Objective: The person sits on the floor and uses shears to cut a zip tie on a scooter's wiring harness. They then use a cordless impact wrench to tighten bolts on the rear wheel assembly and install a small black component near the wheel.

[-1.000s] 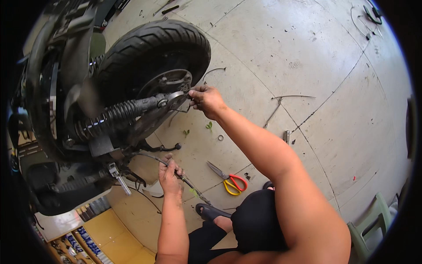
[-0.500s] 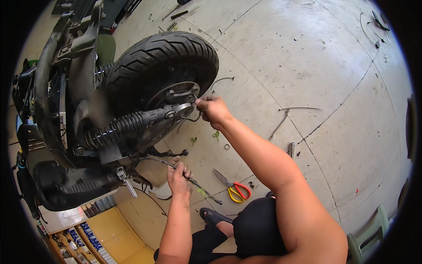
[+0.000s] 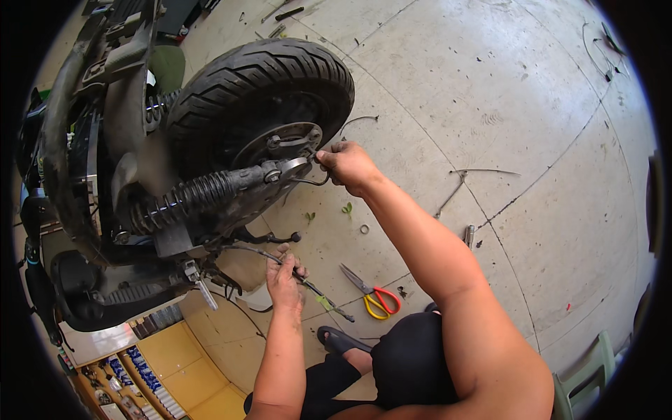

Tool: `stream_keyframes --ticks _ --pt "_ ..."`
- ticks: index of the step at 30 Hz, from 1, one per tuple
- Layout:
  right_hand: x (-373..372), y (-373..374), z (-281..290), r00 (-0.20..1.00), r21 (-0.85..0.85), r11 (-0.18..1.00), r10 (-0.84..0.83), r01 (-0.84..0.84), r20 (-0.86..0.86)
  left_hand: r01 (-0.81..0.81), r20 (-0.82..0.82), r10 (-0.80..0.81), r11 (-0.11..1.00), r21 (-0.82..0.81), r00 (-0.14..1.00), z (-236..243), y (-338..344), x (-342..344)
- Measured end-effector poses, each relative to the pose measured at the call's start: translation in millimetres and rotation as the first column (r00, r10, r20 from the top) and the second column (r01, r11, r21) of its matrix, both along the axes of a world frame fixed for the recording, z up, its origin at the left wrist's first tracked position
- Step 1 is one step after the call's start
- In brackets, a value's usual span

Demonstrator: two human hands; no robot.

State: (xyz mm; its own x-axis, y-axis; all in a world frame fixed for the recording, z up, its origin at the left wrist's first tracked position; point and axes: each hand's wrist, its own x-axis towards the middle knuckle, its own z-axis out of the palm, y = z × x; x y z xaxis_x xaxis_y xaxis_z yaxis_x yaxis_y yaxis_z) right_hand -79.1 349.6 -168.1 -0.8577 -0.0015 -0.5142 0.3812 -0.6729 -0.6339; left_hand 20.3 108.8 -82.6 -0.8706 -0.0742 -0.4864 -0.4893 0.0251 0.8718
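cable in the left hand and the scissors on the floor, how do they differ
The cable runs through the left hand, while the scissors lie on the floor. The cable is mostly dark with a yellow-green tag; the scissors have grey blades and red and yellow handles. The cable is long and thin; the scissors are shorter, widening at the handles. Both slant down rightward in the picture.

Near the centre, whatever the right hand (image 3: 349, 166) pinches is too small to tell. At upper left, the top edge crops the partly blurred motorcycle (image 3: 192, 199); at lower right, the bottom edge, a green stool (image 3: 563, 396).
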Motion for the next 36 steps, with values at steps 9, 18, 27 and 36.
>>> stream_keyframes --ticks 9,18,27,36 --pt "1 -1 -6 1.0 0.032 0.999 -0.008 0.008 0.001 0.412 0.394 -0.535 -0.091 -0.906 0.747 93 53 -20" --pt "3 -29 14 0.952 -0.166 0.939 -0.283 0.299 0.115 0.136 0.151 -0.862 -0.097 -0.986 0.484 50 131 -116" --pt "4 -39 6 0.945 -0.067 0.943 -0.322 0.325 0.053 0.188 0.244 -0.853 -0.175 -0.966 0.461 48 138 -124" --pt "0 -21 13 0.979 -0.173 0.964 -0.189 0.2 0.078 0.129 0.162 -0.867 -0.114 -0.985 0.471 44 136 -118"
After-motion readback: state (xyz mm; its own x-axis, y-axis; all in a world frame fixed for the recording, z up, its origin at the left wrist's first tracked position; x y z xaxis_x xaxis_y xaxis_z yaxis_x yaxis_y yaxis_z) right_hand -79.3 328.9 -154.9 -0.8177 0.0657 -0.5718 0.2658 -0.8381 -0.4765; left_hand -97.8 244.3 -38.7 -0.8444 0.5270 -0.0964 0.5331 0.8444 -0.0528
